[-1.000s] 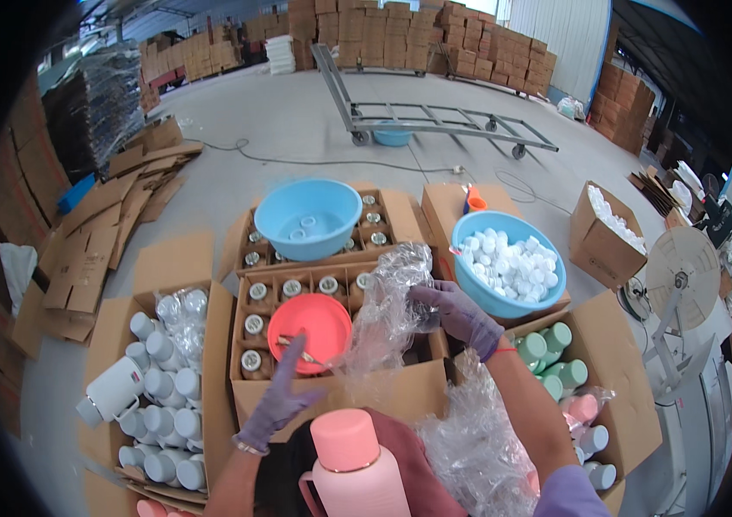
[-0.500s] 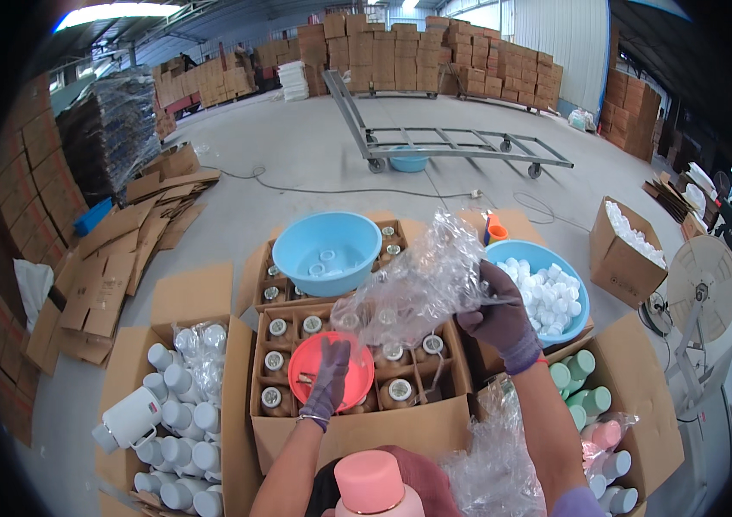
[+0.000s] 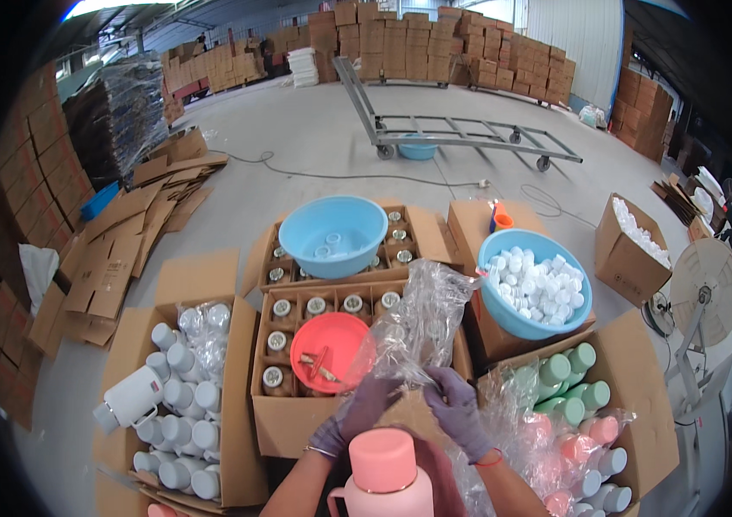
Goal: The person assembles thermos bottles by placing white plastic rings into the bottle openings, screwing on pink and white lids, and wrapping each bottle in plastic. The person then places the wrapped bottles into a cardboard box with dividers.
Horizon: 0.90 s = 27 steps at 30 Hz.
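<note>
A clear plastic bag [image 3: 424, 310] stretches up and away from my two gloved hands, over the right part of the divided carton [image 3: 297, 422]. My right hand [image 3: 456, 412] pinches its near edge. Close beside it, my left hand [image 3: 364, 412] is closed on the bag's near left edge, its fingertips partly hidden by the film. A pink jug-like bottle [image 3: 383, 482] with a side handle stands upright right in front of my body, below the hands. Left of the bag, a red bowl [image 3: 336, 336] with a few small tools in it rests on silver-topped bottles [image 3: 273, 377] in the carton.
A carton of whitish bottles [image 3: 179, 396] is at left; another holds green [image 3: 580, 358] and pink bottles at right. Beyond are a blue basin [image 3: 331, 267] with a few clear rings and one [image 3: 495, 310] full of white caps. A metal cart [image 3: 469, 138] stands farther off.
My left hand has left the red bowl and taken hold of the bag's edge. My right hand has come down and inward with the bag, which now hangs nearer my body.
</note>
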Motion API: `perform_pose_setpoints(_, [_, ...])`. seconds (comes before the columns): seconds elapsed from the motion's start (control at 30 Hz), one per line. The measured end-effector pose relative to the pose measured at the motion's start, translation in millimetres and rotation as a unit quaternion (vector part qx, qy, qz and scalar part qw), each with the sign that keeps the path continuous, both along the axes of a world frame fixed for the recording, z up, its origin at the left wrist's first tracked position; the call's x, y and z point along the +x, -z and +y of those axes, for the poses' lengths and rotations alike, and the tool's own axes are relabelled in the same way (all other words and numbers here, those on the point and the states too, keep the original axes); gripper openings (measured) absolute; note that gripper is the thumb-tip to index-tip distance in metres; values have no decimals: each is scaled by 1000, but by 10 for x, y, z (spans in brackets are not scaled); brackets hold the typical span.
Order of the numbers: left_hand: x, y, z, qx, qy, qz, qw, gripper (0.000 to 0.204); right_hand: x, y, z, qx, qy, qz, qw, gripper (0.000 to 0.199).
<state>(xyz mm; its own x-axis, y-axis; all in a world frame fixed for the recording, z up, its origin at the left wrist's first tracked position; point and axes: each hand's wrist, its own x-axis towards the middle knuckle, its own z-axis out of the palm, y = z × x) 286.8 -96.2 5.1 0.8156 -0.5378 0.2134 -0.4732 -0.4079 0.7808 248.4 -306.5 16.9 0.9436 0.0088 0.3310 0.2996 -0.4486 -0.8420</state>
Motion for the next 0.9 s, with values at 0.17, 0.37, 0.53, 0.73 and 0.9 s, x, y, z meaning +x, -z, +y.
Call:
perform_pose_setpoints(0.17, [-789,-80,265,-330,-194,275,882,44,-848,-218,-289,-157,110,-18,981,38])
perform_pose_setpoints(0.37, [-2353,-235,616,-216,-154,228,937,43,-1566,-434,-50,-139,-69,-139,978,30])
perform_pose_setpoints(0.53, [-2843,-202,366,-451,-253,404,754,44,-2299,-79,-151,-193,-206,-67,957,11])
perform_pose_setpoints(0.73, [-3104,-193,1043,-291,-259,605,695,53,-2864,380,-476,-128,-362,132,914,22])
perform_pose_setpoints(0.9, [-2568,-535,858,-405,-264,316,816,54,-2800,34,-302,-112,-319,140,931,17])
